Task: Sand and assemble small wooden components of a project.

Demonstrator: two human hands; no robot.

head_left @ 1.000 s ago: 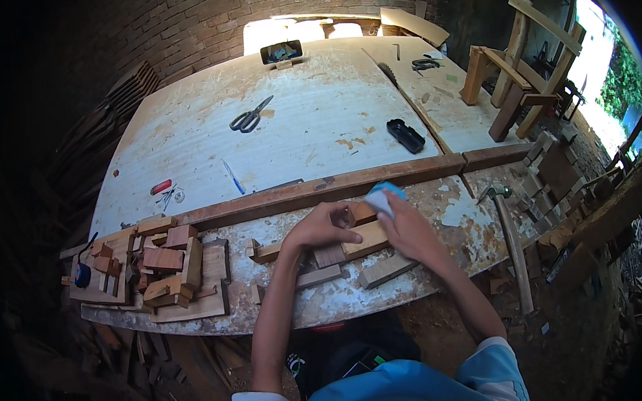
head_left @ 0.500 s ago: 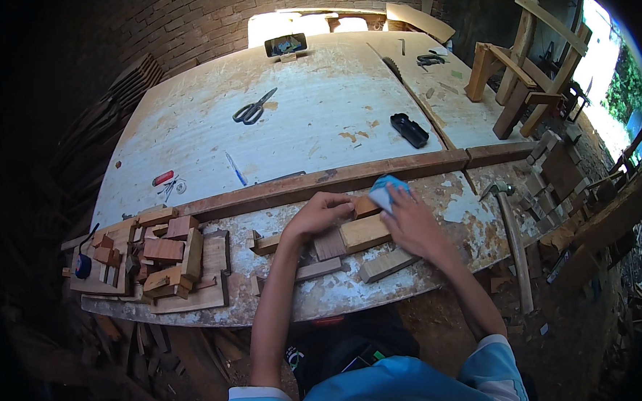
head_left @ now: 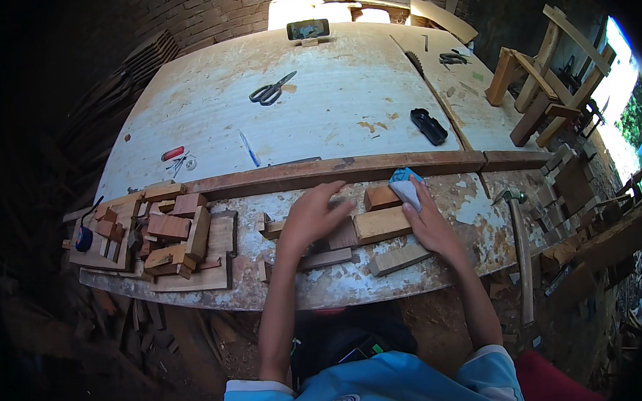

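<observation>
Left hand (head_left: 309,219) lay spread, palm down, pressing a wood block (head_left: 380,224). Right hand (head_left: 427,220), just beside it, pinched a blue sanding pad (head_left: 406,186) against that block.

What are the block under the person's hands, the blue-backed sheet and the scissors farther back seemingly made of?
The block looks like bare, unfinished wood: pale tan, sawn square. The blue-backed sheet under the right hand is probably sandpaper; its grit cannot be seen. The scissors look like dark, dull metal.

Left hand (head_left: 309,217) palm down, fingers spread flat, right hand (head_left: 429,220) fingers curled in a grip, both forearms bare, extended forward, converging.
</observation>
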